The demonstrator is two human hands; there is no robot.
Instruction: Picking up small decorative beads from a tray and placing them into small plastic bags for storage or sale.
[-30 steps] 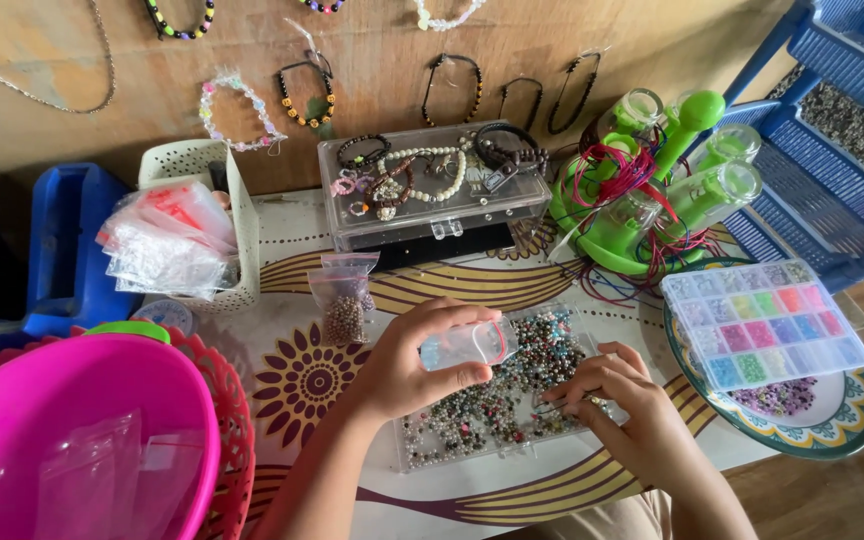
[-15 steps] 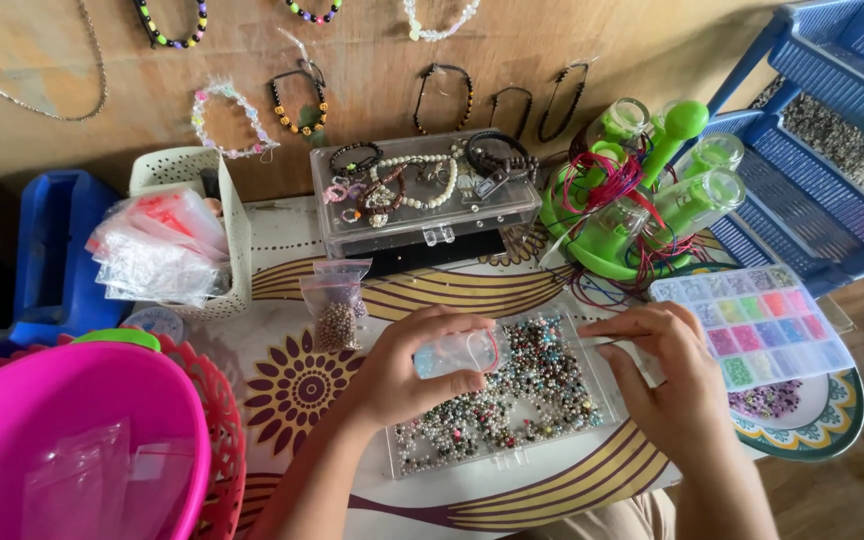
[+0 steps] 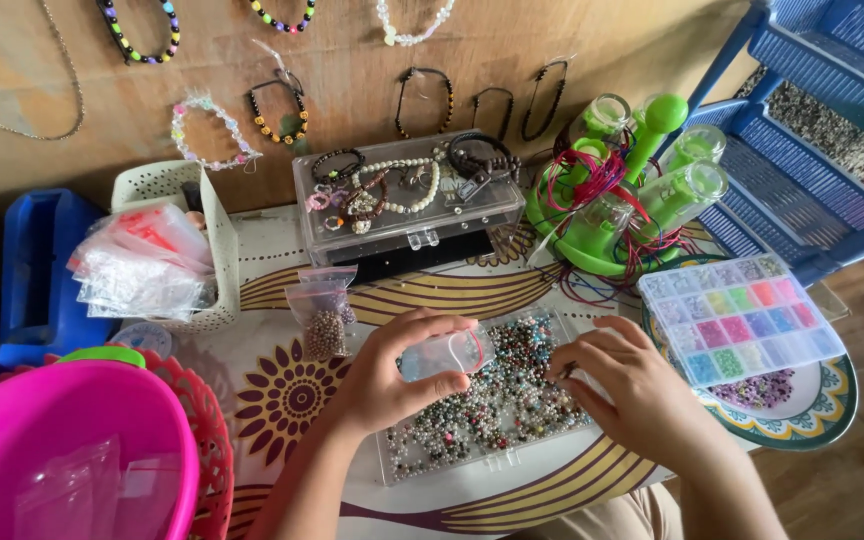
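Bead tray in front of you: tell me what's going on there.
A person sits at a table strewn with jewellery supplies. The left hand holds a small clear plastic container above the clear tray of mixed beads. The right hand hovers over the tray's right end, fingertips pinched together; what they pinch is too small to tell. A compartmented box of coloured beads rests on a patterned plate to the right.
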